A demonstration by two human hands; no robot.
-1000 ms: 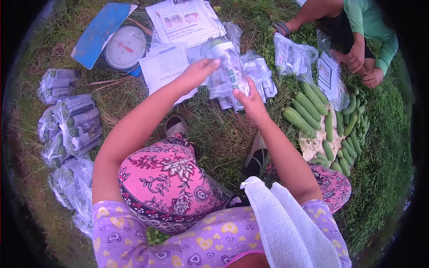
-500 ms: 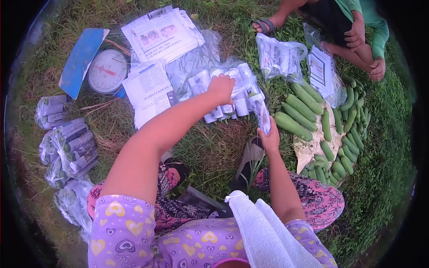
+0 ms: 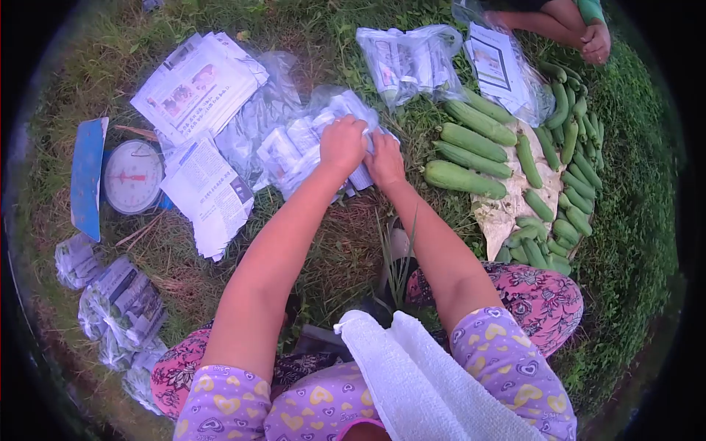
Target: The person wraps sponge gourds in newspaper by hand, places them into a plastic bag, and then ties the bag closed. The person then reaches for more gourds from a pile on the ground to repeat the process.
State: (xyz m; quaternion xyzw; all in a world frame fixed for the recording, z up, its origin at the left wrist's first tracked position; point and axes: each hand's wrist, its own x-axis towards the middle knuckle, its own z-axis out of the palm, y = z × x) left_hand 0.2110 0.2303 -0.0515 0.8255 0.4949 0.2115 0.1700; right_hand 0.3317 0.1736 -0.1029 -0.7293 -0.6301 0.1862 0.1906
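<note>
A clear plastic bag (image 3: 283,158) of newspaper-wrapped rolls lies on the grass in front of me. My left hand (image 3: 343,145) is closed on the bag's upper right part, its fingertips hard to make out. Close beside it, my right hand (image 3: 384,158) rests at the bag's right end with its fingers bent over the edge; what they hold there is hidden. Left of the bag lie a stack of newspaper sheets (image 3: 198,88) and some loose sheets (image 3: 209,191).
A dial scale (image 3: 133,176) with a blue plate (image 3: 89,180) stands at the left, above packed bags (image 3: 125,305). Green gourds (image 3: 471,140) lie at the right on a pale sheet (image 3: 491,220). Another filled bag (image 3: 410,65) and a co-worker's hand (image 3: 596,42) are at the top.
My right hand has moved from holding a wrapped roll at the bag's right side up beside my left hand. The roll is no longer seen apart. The view has shifted.
</note>
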